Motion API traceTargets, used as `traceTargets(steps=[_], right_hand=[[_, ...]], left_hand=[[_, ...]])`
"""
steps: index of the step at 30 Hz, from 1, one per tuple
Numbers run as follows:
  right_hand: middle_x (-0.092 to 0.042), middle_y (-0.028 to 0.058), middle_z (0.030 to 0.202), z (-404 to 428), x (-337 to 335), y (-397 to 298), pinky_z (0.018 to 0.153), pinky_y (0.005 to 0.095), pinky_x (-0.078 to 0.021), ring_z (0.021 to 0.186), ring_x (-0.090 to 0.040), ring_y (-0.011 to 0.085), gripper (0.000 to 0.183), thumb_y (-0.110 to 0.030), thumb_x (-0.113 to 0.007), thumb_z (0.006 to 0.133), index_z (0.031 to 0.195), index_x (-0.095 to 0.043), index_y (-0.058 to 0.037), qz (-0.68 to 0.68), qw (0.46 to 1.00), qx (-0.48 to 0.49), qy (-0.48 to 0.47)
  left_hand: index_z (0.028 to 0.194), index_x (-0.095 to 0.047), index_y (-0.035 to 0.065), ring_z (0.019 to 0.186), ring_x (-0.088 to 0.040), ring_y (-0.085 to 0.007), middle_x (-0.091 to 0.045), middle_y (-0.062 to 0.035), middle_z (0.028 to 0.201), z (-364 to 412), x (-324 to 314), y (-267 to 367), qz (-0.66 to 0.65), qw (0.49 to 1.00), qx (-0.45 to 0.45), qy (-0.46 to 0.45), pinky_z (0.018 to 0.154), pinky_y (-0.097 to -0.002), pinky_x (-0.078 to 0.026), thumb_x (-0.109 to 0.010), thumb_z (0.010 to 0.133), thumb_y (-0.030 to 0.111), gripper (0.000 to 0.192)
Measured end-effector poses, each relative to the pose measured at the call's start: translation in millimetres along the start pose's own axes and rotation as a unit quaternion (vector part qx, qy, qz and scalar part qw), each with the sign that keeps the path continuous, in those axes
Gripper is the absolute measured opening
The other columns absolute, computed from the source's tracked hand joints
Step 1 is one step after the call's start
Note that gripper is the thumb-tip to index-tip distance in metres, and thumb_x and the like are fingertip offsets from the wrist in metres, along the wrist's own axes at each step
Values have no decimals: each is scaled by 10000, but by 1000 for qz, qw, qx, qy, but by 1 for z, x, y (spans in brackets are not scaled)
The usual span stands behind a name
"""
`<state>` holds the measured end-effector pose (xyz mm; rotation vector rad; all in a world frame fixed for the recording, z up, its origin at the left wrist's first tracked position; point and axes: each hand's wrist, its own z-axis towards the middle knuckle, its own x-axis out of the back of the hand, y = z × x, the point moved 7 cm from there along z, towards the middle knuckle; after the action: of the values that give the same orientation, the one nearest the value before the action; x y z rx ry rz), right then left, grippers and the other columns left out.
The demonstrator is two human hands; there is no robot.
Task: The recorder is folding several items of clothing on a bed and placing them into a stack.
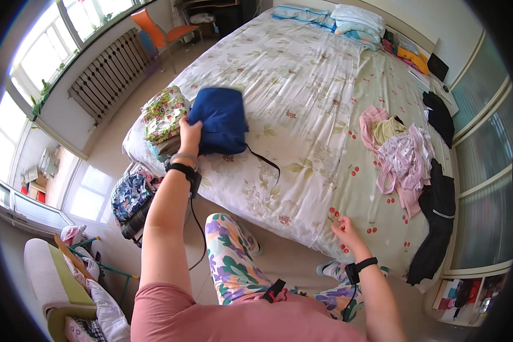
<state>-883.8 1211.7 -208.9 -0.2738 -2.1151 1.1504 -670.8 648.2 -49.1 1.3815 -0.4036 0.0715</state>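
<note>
My left hand (190, 134) grips the left edge of a folded dark blue garment (220, 119) near the bed's left front corner. A thin black cord or strap (266, 160) trails from the garment's right side over the sheet. Right beside that hand is a folded floral cloth (164, 114) in green, red and white, on top of other folded fabric (170, 146). My right hand (349, 234) is at the bed's front edge, fingers loosely curled, holding nothing. Farther right lies a loose heap of pink and patterned clothes (404, 151).
Black garments (437, 218) lie along the right side of the bed (299, 107). Below its left corner stands a stack of folded clothes (132, 203). A green-and-white padded chair (53, 273) is at lower left. Glass-panelled cabinet doors (487, 171) stand close on the right.
</note>
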Motion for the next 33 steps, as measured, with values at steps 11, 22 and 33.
traceTargets(steps=[11,22,33], right_hand=[[-465,8,792,-3,0,12,634,232,-424,700,-457,86,430,-156,-653,854,1166,-379,-45,15,994,-27,-104],[-479,40,865,4,-1,-10,659,261,-465,747,-486,120,484,-178,-661,845,1203,-362,-50,36,969,-127,-207],[-654,158,1020,37,-20,-91,849,382,-461,934,-611,269,476,-375,-597,838,1114,-592,12,-378,793,-149,-454]], left_hand=[[1461,-248,232,1378,-148,-424,-159,-200,1508,-39,-70,-11,550,759,-268,-223,1067,-617,-116,-709,659,577,987],[1483,-118,170,1373,-133,-442,-133,-262,1490,-11,-77,-40,556,791,-114,-228,1090,-565,-125,-753,624,545,1132],[1205,-547,92,1308,-336,-367,-393,-224,1364,-283,131,-59,402,807,96,-421,1032,-453,-355,-676,741,317,531]])
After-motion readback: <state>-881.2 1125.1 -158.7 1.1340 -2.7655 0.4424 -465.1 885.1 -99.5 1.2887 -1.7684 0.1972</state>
